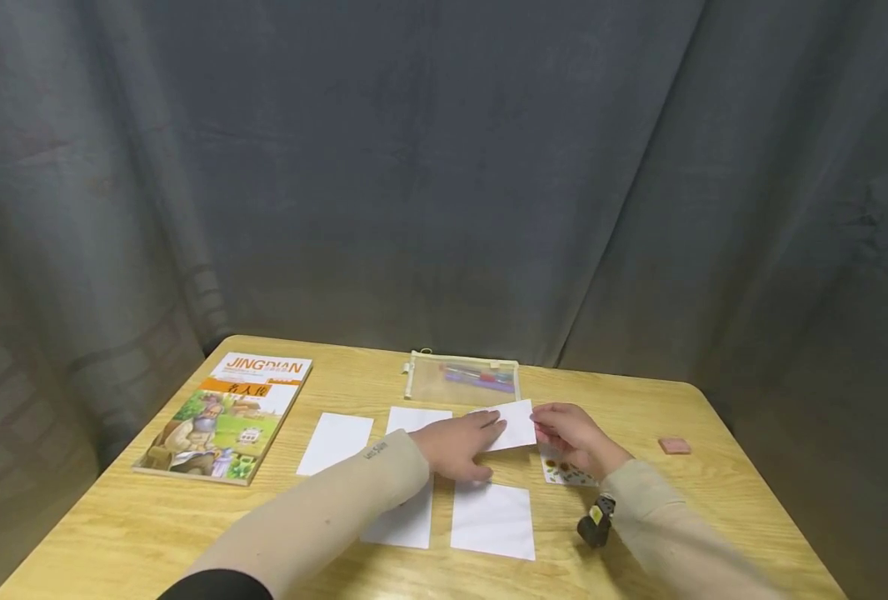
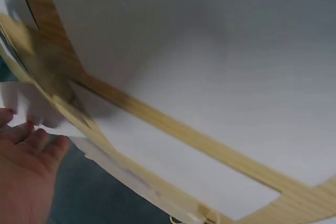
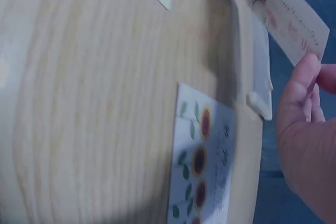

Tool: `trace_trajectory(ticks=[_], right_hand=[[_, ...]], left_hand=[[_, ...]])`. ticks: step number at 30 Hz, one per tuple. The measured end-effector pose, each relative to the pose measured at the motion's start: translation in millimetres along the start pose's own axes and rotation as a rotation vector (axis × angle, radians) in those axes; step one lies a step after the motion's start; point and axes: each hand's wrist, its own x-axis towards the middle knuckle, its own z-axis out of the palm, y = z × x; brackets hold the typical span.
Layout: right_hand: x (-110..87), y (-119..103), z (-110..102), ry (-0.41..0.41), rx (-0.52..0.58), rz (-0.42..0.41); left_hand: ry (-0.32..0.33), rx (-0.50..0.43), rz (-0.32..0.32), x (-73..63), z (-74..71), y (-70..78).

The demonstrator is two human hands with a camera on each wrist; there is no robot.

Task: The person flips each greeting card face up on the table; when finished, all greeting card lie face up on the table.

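Note:
My right hand [image 1: 573, 435] pinches the right edge of a greeting card [image 1: 517, 427] between thumb and fingers. The card is tilted up off the table, its blank white side facing up in the head view. Pink flowers and script lettering mark its other side [image 3: 294, 24] in the right wrist view. Across its left part lies my left hand [image 1: 459, 446], with fingers extended and thumb spread apart. Below the right hand sits a sunflower card [image 3: 199, 156], printed side up. Several white cards lie around the left hand, one [image 1: 492, 518] nearest its thumb.
A thick book [image 1: 226, 417] with a colourful cover lies at the left. Behind the cards is a zippered mesh pouch [image 1: 425, 379] with pens inside. A small pink block [image 1: 674, 446] sits at the right. Grey curtain [image 1: 414, 183] hangs behind the table's far edge.

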Motion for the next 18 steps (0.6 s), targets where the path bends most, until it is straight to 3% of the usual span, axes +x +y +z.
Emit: trace_trajectory(ticks=[6,9,14,18], right_hand=[[-4.2,-7.3,-15.1,-0.024,0.090,0.009],[-6.3,-8.5,-21.5,-0.040,0.138,0.015],[-7.6,-7.5,-28.5,-0.121,0.189,0.006],[-8.5,-6.6,-30.8,-0.165,0.222,-0.003]], left_hand=[[0.179,0.131,0.086,1.3,-7.8,-14.2],[0.235,0.187,0.112,0.7,-9.4,-19.7],[0.290,0.220,0.114,-2.4,-10.9,-23.7],[0.336,0.166,0.106,-4.5,-12.4,-23.4]])
